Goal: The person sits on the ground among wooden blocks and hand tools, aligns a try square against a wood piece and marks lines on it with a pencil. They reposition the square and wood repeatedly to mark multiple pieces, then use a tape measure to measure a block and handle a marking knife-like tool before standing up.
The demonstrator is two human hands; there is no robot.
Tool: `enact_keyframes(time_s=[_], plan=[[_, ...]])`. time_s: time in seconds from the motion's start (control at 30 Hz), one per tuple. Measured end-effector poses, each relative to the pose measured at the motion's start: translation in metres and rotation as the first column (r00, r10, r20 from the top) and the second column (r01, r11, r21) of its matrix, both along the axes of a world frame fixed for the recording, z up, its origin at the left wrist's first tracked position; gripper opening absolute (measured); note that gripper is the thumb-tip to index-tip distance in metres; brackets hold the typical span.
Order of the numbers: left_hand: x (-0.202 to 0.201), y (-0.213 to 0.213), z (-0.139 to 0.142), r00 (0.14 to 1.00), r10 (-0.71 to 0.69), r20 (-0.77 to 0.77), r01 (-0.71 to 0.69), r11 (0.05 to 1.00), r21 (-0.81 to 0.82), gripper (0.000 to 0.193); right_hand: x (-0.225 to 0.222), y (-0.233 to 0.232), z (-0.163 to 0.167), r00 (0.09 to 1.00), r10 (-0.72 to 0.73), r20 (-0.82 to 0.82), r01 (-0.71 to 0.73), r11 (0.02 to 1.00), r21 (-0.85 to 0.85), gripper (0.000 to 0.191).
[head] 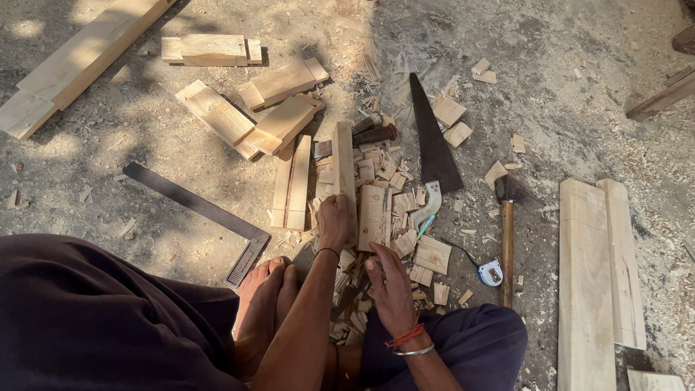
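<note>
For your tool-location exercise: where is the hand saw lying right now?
In the head view, the hand saw lies on the ground right of the wood-scrap pile, its pale handle nearest the person, left of the hammer.

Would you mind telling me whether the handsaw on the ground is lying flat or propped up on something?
Lying flat. The handsaw rests blade-down on the sawdust-covered ground, its pale handle toward the person, among wood offcuts; neither hand touches it.

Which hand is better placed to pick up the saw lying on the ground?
Probably the right hand: it rests among offcuts on the same side as the saw, near its pale handle. The left hand already grips the upright wood strip.
</note>
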State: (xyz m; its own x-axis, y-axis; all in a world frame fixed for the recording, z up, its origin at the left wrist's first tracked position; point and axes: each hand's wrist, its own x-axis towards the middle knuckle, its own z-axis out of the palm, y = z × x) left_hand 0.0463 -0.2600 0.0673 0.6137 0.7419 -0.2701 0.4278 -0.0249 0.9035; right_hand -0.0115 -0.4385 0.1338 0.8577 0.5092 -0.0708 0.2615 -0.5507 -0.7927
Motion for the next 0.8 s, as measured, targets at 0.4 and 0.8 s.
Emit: enact_keyframes(time_s=[0.4, 0.8], plan=[[-0.011, 0.011, 0.015, 0.993, 0.076, 0.093, -0.084, 0.992, 0.095, 0.041, -0.005, -0.003, 0.02, 0.995, 0.027, 0.096, -0.03, 0.999, 0.027, 0.067], [-0.004, 0.058, 0.123, 0.888, -0.395, 0.236, 0.364, 0.916, 0.168, 0.034, 0.072, 0.043, 0.192, 0.634, 0.571, 0.522, -0.517, 0.814, -0.264, 0.035]])
